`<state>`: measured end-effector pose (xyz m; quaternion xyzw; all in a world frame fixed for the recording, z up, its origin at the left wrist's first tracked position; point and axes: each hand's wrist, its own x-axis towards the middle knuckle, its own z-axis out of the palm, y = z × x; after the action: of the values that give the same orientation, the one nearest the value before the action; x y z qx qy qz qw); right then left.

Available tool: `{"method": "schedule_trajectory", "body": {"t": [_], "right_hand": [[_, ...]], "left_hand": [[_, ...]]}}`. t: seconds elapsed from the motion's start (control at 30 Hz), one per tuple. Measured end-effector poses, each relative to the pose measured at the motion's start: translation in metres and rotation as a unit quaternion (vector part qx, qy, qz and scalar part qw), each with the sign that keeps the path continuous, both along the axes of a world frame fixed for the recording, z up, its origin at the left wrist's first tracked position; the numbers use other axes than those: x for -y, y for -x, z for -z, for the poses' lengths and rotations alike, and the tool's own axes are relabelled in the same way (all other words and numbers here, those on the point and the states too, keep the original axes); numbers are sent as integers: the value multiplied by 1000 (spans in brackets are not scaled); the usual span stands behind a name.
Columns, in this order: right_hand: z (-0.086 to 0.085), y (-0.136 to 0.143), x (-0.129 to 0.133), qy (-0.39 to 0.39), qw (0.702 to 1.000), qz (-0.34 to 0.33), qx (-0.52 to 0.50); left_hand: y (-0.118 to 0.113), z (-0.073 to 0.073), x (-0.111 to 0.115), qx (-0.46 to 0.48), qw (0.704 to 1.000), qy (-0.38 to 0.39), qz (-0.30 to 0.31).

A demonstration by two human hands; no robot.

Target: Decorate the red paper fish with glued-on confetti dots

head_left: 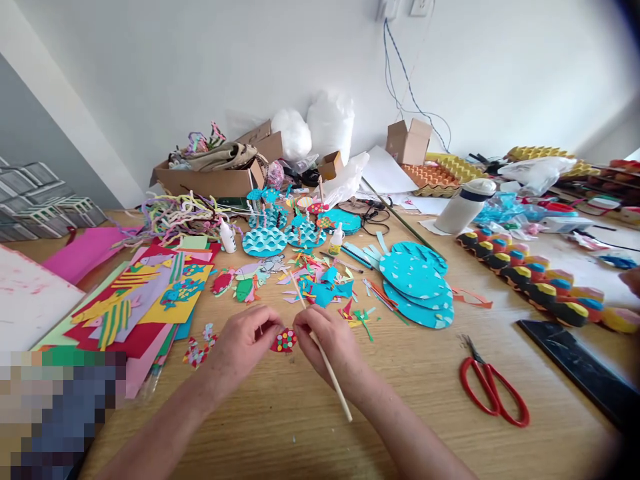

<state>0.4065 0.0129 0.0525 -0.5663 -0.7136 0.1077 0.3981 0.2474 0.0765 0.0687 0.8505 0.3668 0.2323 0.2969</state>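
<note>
A dotted fish (285,341) sits low mid-frame between the fingers (302,320); left hand (253,333) pinches it, right hand (327,340) holds a stick (334,380).

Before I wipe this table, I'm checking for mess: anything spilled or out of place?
No spill stands out, but loose paper scraps are strewn left of the overlapping blue discs, looking untidy beside them.

a wooden table (400,407) carries the clutter; directly on it lie red-handled scissors (493,393), a dark flat slab (565,367) to their right, a pile of overlapping round blue discs (417,277), a scatter of paper scraps (325,288) in the middle, a white nozzle bottle (227,237), layered coloured sheets (137,340) on the left and, at the back, an open cardboard box (205,183)
</note>
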Motion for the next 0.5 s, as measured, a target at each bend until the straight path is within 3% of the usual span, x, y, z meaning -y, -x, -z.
{"method": "schedule_trajectory", "body": {"t": [0.13, 0.27, 0.37, 0.5], "right_hand": [[-4, -14, -1, -30, 997, 45, -59], [5, -26, -2, -19, 982, 59, -178], [15, -29, -3, 3, 961, 32, -276], [17, -34, -3, 25, 942, 3, -333]], "left_hand": [[32, 8, -14, -37, 997, 38, -55], [58, 13, -20, -80, 988, 62, -113], [54, 16, -19, -98, 986, 81, -110], [24, 23, -16, -110, 989, 81, -54]]}}
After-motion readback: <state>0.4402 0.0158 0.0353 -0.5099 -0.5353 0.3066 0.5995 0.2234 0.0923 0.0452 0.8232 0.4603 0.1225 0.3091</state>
